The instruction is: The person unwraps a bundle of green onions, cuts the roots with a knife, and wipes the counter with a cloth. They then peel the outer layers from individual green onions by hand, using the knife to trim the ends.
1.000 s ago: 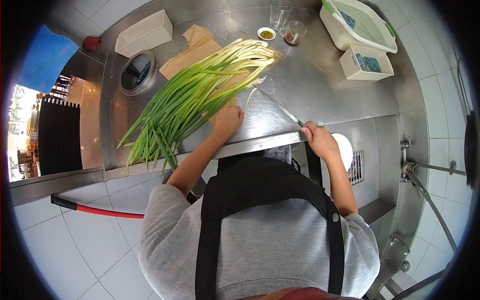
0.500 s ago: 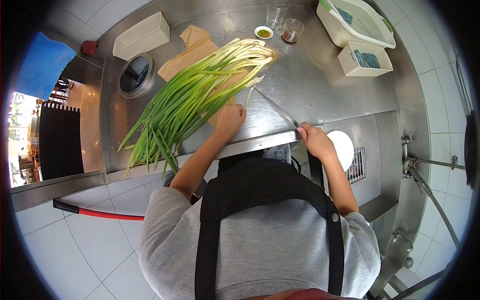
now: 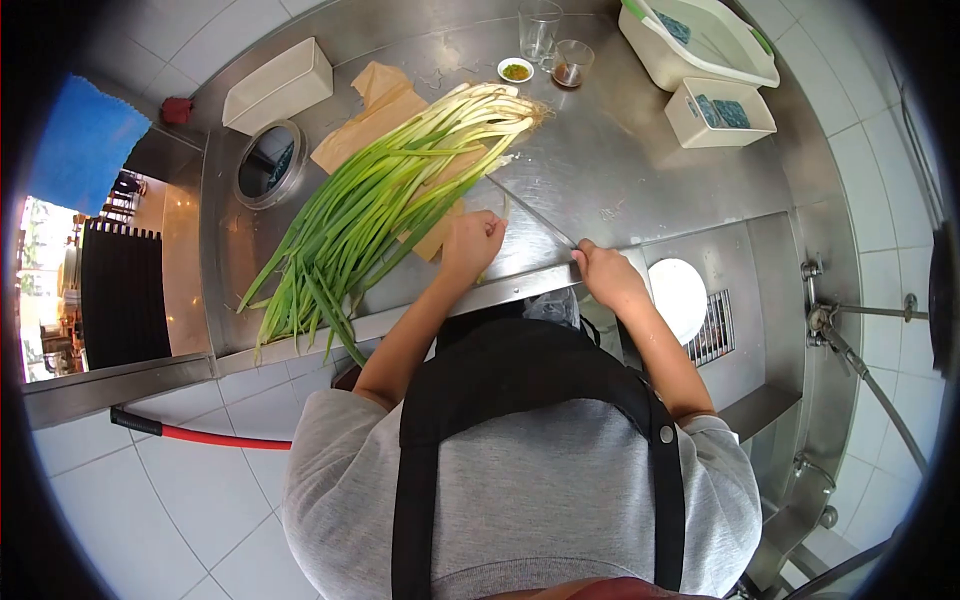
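Observation:
My right hand point(image 3: 606, 274) is closed around the handle of a knife point(image 3: 532, 212). Its blade points up and left, the tip close to the large bunch of spring onions point(image 3: 400, 185). My left hand point(image 3: 474, 242) is closed at the right side of the bunch, fingers curled around a single thin spring onion point(image 3: 507, 204) whose pale end shows past the fingers. Most of that stalk is hidden by the hand. The bunch lies slantwise over brown paper point(image 3: 375, 105), white roots at the upper right and green leaves reaching the counter's front edge.
On the steel counter point(image 3: 620, 160) stand a small sauce dish point(image 3: 515, 70), a clear glass point(image 3: 540, 30) and a glass with dark liquid point(image 3: 572, 66). Two pale tubs, one large point(image 3: 690, 50) and one small point(image 3: 720, 112), are at right. A white plate point(image 3: 678, 300) is by the sink grate.
The knife and my right hand have shifted slightly left, the tip a little lower. My left hand has turned slightly, and less of the thin stalk's upper end shows. The view has tilted a little.

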`<state>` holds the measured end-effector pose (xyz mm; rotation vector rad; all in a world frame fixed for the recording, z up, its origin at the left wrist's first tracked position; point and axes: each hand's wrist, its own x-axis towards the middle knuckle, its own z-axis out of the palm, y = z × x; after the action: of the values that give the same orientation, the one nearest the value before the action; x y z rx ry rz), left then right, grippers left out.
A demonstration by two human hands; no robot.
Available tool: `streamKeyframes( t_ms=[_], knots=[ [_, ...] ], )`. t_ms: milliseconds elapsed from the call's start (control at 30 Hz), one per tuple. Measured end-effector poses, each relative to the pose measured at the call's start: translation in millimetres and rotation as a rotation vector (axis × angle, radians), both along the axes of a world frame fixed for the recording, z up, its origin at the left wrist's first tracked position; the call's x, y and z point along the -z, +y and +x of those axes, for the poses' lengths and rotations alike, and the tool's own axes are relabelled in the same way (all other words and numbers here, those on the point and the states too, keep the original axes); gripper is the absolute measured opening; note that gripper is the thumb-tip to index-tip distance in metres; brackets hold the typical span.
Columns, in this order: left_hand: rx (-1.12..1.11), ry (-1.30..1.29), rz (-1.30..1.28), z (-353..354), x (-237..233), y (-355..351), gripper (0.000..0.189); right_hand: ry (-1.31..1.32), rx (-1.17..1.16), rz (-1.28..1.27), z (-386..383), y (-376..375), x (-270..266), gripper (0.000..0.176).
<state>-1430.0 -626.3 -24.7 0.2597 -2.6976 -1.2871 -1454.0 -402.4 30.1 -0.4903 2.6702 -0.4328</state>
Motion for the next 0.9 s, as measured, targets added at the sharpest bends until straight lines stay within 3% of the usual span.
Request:
streamKeyframes(
  t_ms=[233, 267, 300, 433, 600, 900],
  knots=[
    [-0.157, 0.108, 0.044, 15.0, -9.8, -28.1, 0.021, -0.059, -0.013, -0.017, -2.2, 25.7, -24.0, 0.034],
    [-0.214, 0.058, 0.14, 20.4, -9.3, -37.2, 0.021, -0.063, -0.02, -0.018, -4.1, 31.5, -30.7, 0.034],
    [-0.271, 0.008, 0.236, 25.6, -8.4, -45.1, 0.021, -0.043, 0.033, -0.005, -5.4, 37.1, -37.4, 0.033],
    [-0.354, 0.003, 0.212, 36.7, -2.1, -63.3, 0.019, 0.059, 0.153, -0.077, -13.1, 53.3, -44.6, 0.03],
    [-0.377, -0.01, 0.071, 41.0, 11.3, -60.1, 0.021, 0.274, 0.194, -0.062, -55.6, 59.3, 9.4, 0.027],
    [-0.14, 0.093, -0.162, 42.6, 36.5, -82.5, 0.028, 0.555, 0.273, -0.038, -121.3, 46.4, 106.9, 0.031]
  ],
)
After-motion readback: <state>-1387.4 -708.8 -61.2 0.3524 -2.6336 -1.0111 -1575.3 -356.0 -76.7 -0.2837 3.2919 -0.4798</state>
